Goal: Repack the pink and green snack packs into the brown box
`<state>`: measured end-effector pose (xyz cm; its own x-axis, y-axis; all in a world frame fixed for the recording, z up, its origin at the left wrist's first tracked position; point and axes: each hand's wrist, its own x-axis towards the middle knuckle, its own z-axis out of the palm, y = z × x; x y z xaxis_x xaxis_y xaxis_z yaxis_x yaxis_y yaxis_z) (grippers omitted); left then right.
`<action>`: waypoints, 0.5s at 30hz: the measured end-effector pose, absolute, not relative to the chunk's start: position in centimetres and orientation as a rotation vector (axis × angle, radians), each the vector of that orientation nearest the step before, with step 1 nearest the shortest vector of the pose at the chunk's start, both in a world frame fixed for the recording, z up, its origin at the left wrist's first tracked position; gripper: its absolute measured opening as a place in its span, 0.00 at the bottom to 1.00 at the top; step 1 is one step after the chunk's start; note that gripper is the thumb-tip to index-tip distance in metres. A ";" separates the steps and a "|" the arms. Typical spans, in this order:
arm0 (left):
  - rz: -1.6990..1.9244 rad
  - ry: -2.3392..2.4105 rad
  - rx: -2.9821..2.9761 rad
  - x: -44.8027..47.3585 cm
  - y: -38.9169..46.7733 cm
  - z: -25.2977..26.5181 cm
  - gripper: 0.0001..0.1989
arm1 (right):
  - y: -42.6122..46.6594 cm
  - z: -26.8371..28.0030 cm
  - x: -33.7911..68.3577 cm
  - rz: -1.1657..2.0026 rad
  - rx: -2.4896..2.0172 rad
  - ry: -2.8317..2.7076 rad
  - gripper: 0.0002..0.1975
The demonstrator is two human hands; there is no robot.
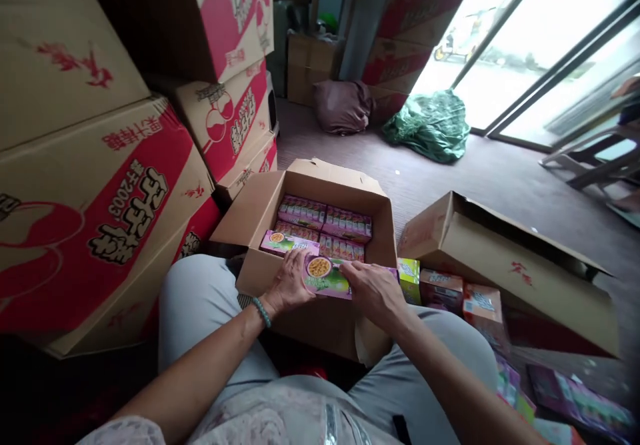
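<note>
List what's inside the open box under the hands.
Rows of purple packs and, nearer, a passion-fruit carton. Left hand, right hand and held carton hide the near side; anything beneath is covered.

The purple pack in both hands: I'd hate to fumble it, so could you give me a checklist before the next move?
1. Both hands on the purple pack: ok, left hand at its left end, right hand toward its right.
2. Carton open: ok, left flap folded outward.
3. Space directly beneath the purple pack: cannot tell, pack and hands hide it.
4. Right of the carton free of loose packs: not ok, a yellow-green pack and brown pack are there.
</note>
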<state>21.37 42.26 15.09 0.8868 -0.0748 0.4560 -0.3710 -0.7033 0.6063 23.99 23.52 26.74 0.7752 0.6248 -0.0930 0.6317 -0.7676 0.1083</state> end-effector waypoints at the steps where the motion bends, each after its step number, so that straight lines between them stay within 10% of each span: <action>1: 0.511 -0.305 2.287 21.4 42.4 14.9 0.43 | 24.6 27.0 23.8 -0.093 2.785 1.052 0.11; 15: 0.508 -0.299 2.287 22.4 42.4 14.7 0.32 | 30.4 28.2 23.1 -0.287 2.462 1.151 0.15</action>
<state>22.41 42.36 14.65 0.8935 -0.0585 0.4452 -0.3608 -0.6839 0.6342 23.15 30.40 28.20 0.6387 0.6857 -0.3492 0.7693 -0.5773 0.2735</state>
